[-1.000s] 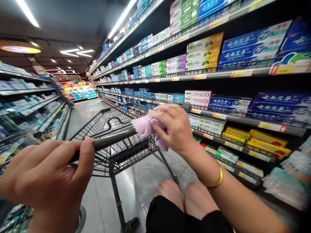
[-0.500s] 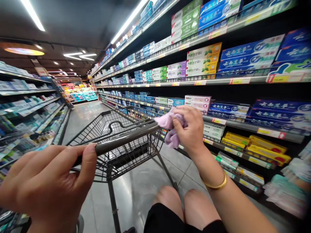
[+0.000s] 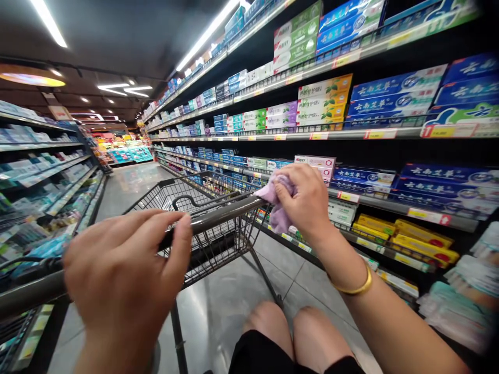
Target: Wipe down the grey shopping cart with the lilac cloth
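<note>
A dark grey shopping cart handle [image 3: 224,212] crosses in front of me. My left hand [image 3: 127,265] is closed over its left-middle part, thumb toward the right; the undersides of the fingers are hidden. Toward the handle's right end, my right hand [image 3: 310,200] grips a crumpled light purple cloth [image 3: 281,218]. The cloth lies against the handle there, with a loose fold hanging below. A gold bangle [image 3: 356,284] circles my right wrist. Beyond the handle is the wire basket of the shopping cart [image 3: 212,254].
Shelves of boxed toothpaste [image 3: 323,106] run along the right, close to my right arm. Another stocked shelf [image 3: 50,161] lines the left. A grey tiled floor [image 3: 128,182] stretches between them. My knees [image 3: 268,319] are below, and plastic-wrapped goods [image 3: 460,306] hang at lower right.
My left hand has slid right along the handle, uncovering its left end. My right hand, with the cloth, has shifted only slightly right. The view has turned a little.
</note>
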Demonstrator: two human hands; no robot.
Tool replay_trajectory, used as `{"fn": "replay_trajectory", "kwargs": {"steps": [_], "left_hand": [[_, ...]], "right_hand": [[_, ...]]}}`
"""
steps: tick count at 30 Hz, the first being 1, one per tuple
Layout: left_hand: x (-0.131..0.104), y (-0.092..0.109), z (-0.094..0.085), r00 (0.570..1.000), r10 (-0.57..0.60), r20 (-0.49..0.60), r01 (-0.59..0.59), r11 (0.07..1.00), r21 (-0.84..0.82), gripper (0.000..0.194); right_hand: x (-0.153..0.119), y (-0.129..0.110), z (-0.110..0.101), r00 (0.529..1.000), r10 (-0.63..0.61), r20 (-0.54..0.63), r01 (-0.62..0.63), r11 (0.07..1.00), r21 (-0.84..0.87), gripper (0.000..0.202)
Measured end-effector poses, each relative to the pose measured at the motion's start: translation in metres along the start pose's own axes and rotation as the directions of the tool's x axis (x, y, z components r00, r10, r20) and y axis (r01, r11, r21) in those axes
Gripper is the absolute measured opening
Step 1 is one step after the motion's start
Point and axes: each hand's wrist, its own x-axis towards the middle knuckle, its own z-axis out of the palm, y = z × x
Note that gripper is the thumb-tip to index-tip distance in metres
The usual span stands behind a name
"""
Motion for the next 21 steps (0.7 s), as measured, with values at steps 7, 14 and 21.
{"fn": "replay_trajectory", "kwargs": {"steps": [7,14,21], "left_hand": [[0.027,0.055,0.035,0.983,0.16,0.084,-0.158,0.987,-0.034,0.027],[0.026,0.055,0.061,0.973,0.211,-0.093,-0.205,0.976,0.07,0.024],[0.025,0.048,0.063,0.959,0.232,-0.161,-0.223,0.972,0.072,0.017]], "right_hand": [[-0.005,-0.02,-0.001,0.978,-0.145,0.152,0.139,0.989,0.047,0.023],[-0.001,-0.006,-0.001,0.996,-0.047,0.075,0.051,0.997,-0.055,0.019],[-0.004,-0.008,0.008,0.985,-0.172,0.013,0.171,0.985,0.022,0.02]]}}
